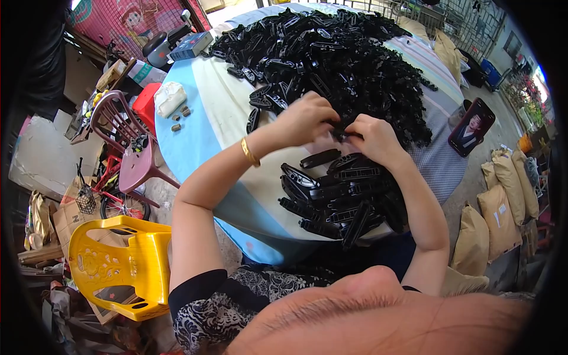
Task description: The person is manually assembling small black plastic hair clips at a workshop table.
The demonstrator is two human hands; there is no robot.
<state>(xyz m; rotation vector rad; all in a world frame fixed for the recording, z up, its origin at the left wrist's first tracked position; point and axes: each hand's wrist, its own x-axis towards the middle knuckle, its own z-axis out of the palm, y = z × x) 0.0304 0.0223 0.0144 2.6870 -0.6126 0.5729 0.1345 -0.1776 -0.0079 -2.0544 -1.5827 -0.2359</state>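
Observation:
My left hand [307,120], with a gold bracelet [249,152] on its wrist, is closed and slightly blurred over the near edge of a black heap. Its fingertips are bent down, and what they pinch is hidden. Close beside it, my right hand [377,139] pinches a small black plastic piece [339,135] between thumb and fingers. Beyond both hands spreads a large heap of black plastic pieces [307,65], some long and curved with openwork sides. Nearer me, between my forearms, lies a smaller pile of long, curved black plastic pieces [346,190].
The striped tablecloth [228,112] covers a round table. On its left lie a white plastic bag [170,99] and several small brown pieces [177,126]; a blue box [190,46] is farther back. At right, a phone [471,126] leans by a cup. Yellow [151,260] and pink [139,163] chairs stand left, sacks [500,213] right.

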